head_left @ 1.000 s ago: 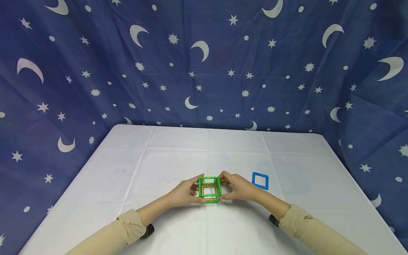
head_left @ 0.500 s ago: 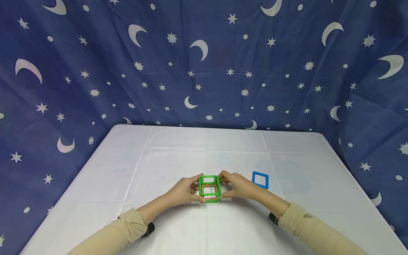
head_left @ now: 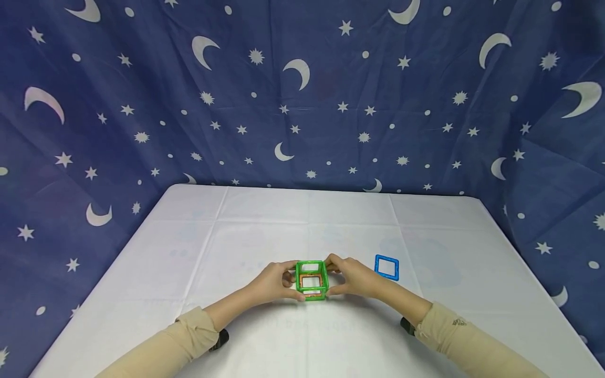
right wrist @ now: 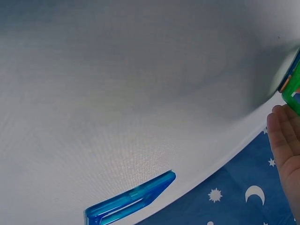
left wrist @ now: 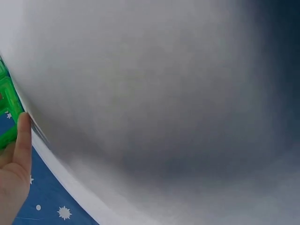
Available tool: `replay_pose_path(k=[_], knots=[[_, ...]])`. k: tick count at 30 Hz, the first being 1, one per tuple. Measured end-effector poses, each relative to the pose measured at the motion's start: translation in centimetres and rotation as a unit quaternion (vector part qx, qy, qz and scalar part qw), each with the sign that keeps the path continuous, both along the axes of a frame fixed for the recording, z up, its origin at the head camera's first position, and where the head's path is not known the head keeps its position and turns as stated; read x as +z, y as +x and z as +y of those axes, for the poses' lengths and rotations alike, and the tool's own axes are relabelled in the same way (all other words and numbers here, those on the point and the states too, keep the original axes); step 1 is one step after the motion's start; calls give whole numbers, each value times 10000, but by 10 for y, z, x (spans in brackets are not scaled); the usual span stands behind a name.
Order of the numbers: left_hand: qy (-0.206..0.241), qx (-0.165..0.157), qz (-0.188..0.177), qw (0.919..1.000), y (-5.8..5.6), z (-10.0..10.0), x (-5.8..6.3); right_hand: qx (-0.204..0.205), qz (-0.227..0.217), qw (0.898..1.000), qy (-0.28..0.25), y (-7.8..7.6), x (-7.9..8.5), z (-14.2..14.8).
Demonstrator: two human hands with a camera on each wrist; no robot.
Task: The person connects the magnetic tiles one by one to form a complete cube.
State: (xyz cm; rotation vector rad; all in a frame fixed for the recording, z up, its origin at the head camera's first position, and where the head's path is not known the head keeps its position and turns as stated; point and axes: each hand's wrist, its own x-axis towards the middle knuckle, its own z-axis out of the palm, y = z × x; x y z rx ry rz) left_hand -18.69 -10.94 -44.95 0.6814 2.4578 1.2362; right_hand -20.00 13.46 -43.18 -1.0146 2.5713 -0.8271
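In the head view, a small open cube of magnetic tiles (head_left: 312, 289) stands on the table, its frames green, with an orange square tile (head_left: 310, 275) at its bottom. My left hand (head_left: 270, 283) holds its left side between thumb and fingers. From the right, my right hand (head_left: 353, 278) grips the opposite side the same way. Green frame (left wrist: 10, 93) and a fingertip against it show at the left edge of the left wrist view. At the right edge of the right wrist view, the fingers (right wrist: 280, 136) lie beside the cube's green corner.
A blue square magnetic tile (head_left: 378, 264) lies flat on the white-covered table (head_left: 264, 210), just beyond the right forearm. Behind the table and along its sides hangs a dark blue cloth (head_left: 326, 79) with white moons and stars.
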Motion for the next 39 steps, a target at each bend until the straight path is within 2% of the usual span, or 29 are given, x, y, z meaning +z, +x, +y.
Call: replay_pose_path(k=[7,16,26,33,39], knots=[[52,-175,93,9998,-3,0,2,7,10,10000,-33,-1,-1,1],[-123,62,182,9997,-2,-1,1,-349,-71,9994,46,5,0,-1],[-75,-125,216,9997,-6,-1,-2,-492,153,9986,136,8,-2,11],[-13,-86,176,9998,-5,-2,-4,-513,521,9969,303,12,-4,21],[-20,-47,199,9998,-4,-1,-6,-612,496,9962,379,14,-4,30]])
